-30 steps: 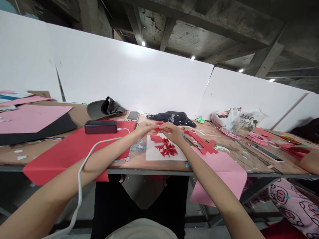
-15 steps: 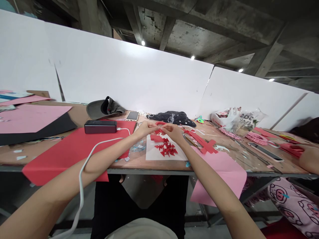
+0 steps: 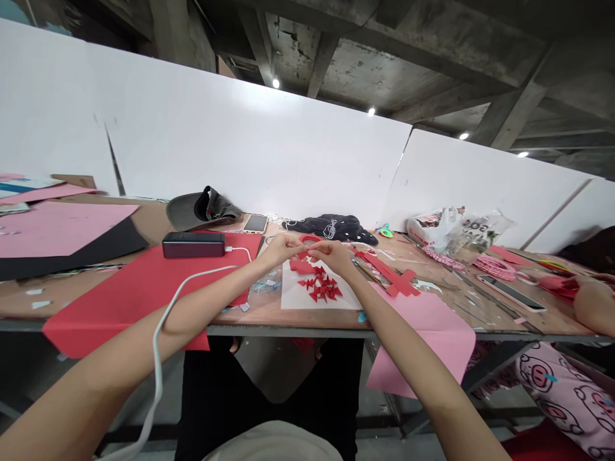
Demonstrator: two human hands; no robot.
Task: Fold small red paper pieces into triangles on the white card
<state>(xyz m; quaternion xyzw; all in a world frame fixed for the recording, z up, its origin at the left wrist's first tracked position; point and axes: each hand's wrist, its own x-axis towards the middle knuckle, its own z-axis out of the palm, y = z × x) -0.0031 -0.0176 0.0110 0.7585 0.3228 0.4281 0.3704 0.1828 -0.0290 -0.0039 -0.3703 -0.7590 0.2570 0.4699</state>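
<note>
My left hand [image 3: 283,248] and my right hand [image 3: 333,254] meet above a white sheet [image 3: 293,299], fingertips pinched close together. A small piece of red paper [image 3: 306,251] seems to be held between them, mostly covered by the fingers. Just beyond the fingertips lies a red ring-shaped thing [image 3: 311,237]. Below my hands, several small folded red paper pieces [image 3: 323,286] are heaped on the white sheet, with a flat red scrap [image 3: 300,266] above them.
On the left, a dark power bank [image 3: 193,245] with a white cable [image 3: 156,346] rests on red paper [image 3: 129,294]. Red strips [image 3: 391,272] and pink paper [image 3: 427,339] lie to the right. Further right are a phone [image 3: 512,293] and another person's hand [image 3: 593,306].
My hands stay in nearly the same place, with only slight finger movement. At the far right, the other person's hand has shifted a little.
</note>
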